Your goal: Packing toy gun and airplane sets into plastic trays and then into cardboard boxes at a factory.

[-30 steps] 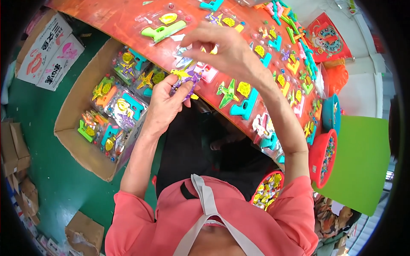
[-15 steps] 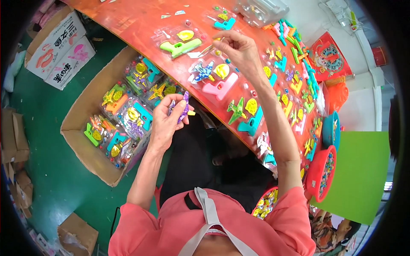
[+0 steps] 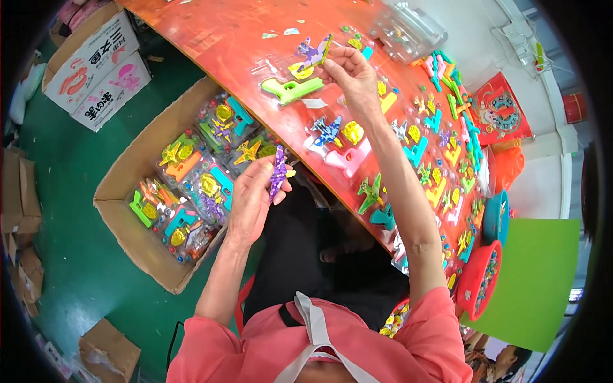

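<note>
My left hand [image 3: 249,201] is closed around a purple toy plane [image 3: 278,175] with a yellow tip, near the table's edge. Farther off, my right hand [image 3: 353,73] pinches a purple and yellow toy plane [image 3: 313,54] by its yellow edge. That plane is above a clear blister tray, where a lime-green toy gun [image 3: 290,89] and a round yellow piece [image 3: 300,70] lie. Nearer to me, another tray has a blue patterned toy plane [image 3: 328,132], a yellow disc [image 3: 352,132] and a pink toy gun [image 3: 348,159].
Several more filled trays cover the red table [image 3: 198,32] toward the right. At left, a cardboard box [image 3: 124,246] contains packed toy sets. Stacked clear trays [image 3: 412,32] stand at the back. A red basin [image 3: 465,297] of beads and a blue basin [image 3: 495,220] flank the right edge.
The purple and yellow plane now shows broadside in my right hand, where only a thin piece showed before. My left hand still grips its plane. The whole view has shifted slightly.
</note>
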